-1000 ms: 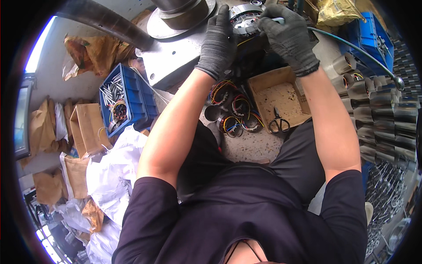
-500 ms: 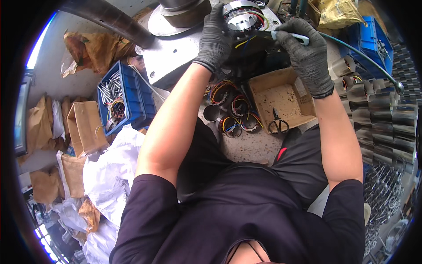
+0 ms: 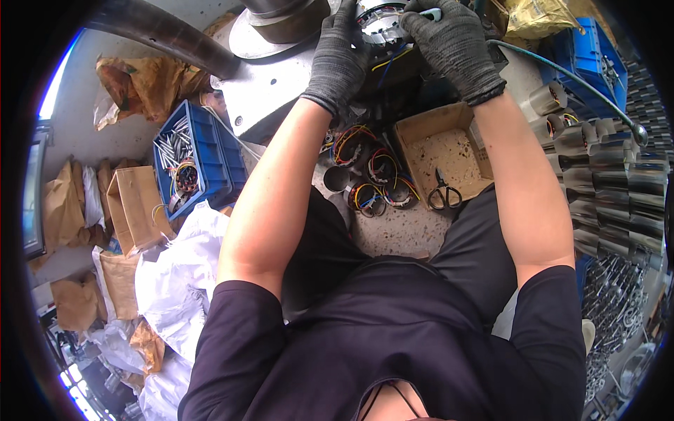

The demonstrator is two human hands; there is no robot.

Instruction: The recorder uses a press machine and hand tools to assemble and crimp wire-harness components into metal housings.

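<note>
Both my hands wear dark grey knitted gloves. My left hand [image 3: 340, 62] lies along the left side of a round stator [image 3: 381, 28] in a silvery metal ring, its fingers stretched toward the upper edge, which cuts off their tips. My right hand [image 3: 453, 49] is closed round a tool with a white handle [image 3: 432, 13], held over the stator's right side. The tool's working end is hidden at the ring. Yellow and blue wires [image 3: 392, 62] hang from the stator's near side. The stator sits on a metal machine plate [image 3: 263, 105].
Below my hands are several wired stators [image 3: 382, 168] and a cardboard box [image 3: 442, 137] with black scissors [image 3: 444, 196]. A blue crate [image 3: 203, 165] of metal pins stands left. A thick steel bar [image 3: 165, 35] crosses upper left. Metal sleeves [image 3: 611, 175] and a green hose [image 3: 562, 74] are right.
My right hand has moved left and up with the white-handled tool, from beside the stator to over it. The stator and my left hand appear slightly higher in the picture.
</note>
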